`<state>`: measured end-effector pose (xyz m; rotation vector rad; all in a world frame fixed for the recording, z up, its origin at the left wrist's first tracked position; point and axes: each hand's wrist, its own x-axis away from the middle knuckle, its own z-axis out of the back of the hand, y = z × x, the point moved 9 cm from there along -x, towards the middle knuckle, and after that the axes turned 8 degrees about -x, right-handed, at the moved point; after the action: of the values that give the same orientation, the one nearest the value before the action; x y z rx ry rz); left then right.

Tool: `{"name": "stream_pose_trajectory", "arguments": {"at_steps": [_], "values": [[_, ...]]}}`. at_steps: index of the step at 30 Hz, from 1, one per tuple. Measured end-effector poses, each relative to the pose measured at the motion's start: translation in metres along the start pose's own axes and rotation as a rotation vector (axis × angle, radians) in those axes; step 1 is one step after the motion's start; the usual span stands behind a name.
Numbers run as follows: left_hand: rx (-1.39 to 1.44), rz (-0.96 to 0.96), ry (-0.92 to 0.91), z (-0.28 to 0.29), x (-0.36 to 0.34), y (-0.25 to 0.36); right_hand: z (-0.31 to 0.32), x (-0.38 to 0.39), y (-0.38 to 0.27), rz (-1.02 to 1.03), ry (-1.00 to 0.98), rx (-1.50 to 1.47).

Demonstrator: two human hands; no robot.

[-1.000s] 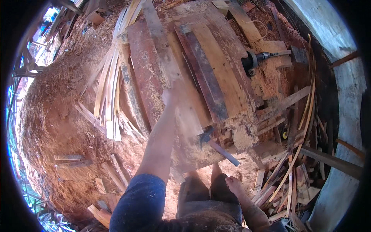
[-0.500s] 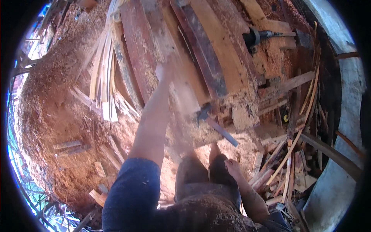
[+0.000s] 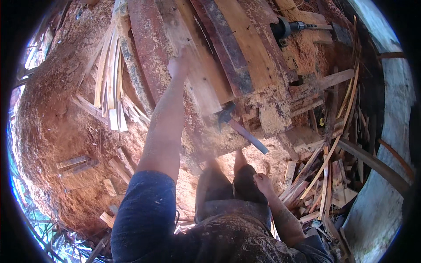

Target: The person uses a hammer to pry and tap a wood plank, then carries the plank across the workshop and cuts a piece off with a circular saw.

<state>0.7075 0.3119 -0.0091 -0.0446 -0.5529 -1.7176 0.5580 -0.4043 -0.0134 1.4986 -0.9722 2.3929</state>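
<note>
My left hand [image 3: 177, 63] has its fingers curled on a pale, weathered plank [image 3: 204, 94], its forearm stretched across the stack of boards. A hammer [image 3: 245, 136] lies just past the plank's lower end, its dark head against the wood and its handle toward the lower right. Other boards, one reddish-dark [image 3: 234, 70] and one tan [image 3: 252, 57], lie alongside, dusted with sawdust. My right hand [image 3: 262, 182] is closed, held low beside my thigh; whether anything is inside it is hidden.
A black power tool [image 3: 285, 30] lies on wood at the upper right. Thin strips [image 3: 109, 79] are bundled at left on sawdust. Scrap sticks and offcuts [image 3: 329, 184], a small yellow object [image 3: 321, 121] and a large pale curved timber [image 3: 392, 109] are on the right.
The whole scene has shifted up and slightly left in the view. My left hand stays on the same plank, the hammer lies as before, and my right hand remains closed by my thigh.
</note>
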Motion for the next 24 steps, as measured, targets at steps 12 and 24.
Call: {"name": "stream_pose_trajectory", "arguments": {"at_steps": [12, 24], "values": [[0.091, 0.072, 0.018, 0.007, 0.013, -0.001, 0.008, 0.009, 0.026, -0.059, -0.03, 0.102], [0.2, 0.112, -0.146, 0.009, 0.019, -0.011, 0.014, 0.023, 0.019, -0.068, -0.055, 0.038]]}}
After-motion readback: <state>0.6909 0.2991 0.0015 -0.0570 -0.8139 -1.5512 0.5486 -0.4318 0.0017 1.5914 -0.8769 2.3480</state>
